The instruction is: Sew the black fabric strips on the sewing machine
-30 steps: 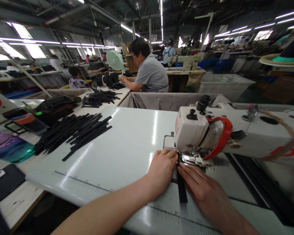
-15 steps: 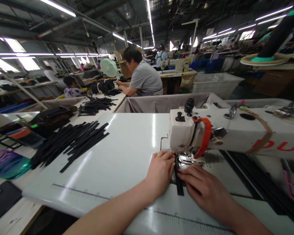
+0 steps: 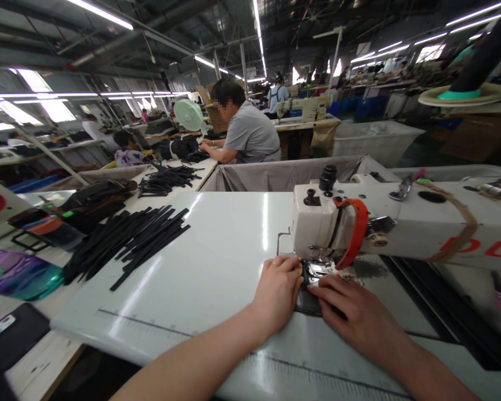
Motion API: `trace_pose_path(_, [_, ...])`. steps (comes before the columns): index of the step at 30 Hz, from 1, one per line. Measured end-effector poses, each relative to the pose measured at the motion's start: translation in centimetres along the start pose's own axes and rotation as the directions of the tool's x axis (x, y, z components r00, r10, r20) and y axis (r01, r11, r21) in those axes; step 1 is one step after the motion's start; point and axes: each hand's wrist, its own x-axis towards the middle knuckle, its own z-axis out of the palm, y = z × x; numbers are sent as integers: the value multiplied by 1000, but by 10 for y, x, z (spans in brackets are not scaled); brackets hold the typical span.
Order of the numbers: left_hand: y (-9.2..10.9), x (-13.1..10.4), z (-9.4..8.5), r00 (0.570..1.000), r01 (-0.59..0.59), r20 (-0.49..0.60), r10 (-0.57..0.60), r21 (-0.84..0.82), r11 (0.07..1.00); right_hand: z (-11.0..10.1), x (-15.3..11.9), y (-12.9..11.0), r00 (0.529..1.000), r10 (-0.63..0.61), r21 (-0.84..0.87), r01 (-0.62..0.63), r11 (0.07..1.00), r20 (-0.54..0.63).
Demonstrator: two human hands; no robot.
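Logged from my view:
- Tabletop (image 3: 217, 250), centre: smooth, glossy, throwing back streaks of light.
- Sewing machine (image 3: 413, 217), right: smooth painted casing, soft sheen.
- Presser parts (image 3: 317, 269), below its head: bright, polished-looking metal.
- Guard (image 3: 358, 234), red-orange: smooth, plastic-looking, faintly shiny.
- Black strips (image 3: 150, 239), left: matt, cloth-like.
- Purple-teal item (image 3: 23, 273), near left: glossy; I cannot tell its material.
- Side bench (image 3: 45, 362), near left: pale top, raw wood-like edge.
- Draped lining (image 3: 267, 175), far: matt, creased cloth.
- Bin (image 3: 369, 143), far right: plastic-looking.
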Motion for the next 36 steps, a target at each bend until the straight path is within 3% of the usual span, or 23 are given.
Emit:
trace_pose_path(7, [2, 0, -1, 1000, -12, 7, 12, 31, 999, 5, 4, 1, 1000, 10, -97, -9, 995, 7])
trace_pose_path(29, [5, 2, 1, 999, -25, 40, 21, 103, 994, 9, 1, 2, 999, 14, -91, -10, 996, 39])
trace_pose_path(36, [-1, 4, 3, 997, -48, -51, 50, 29, 998, 8, 1, 1, 999, 20, -62, -17, 998, 38])
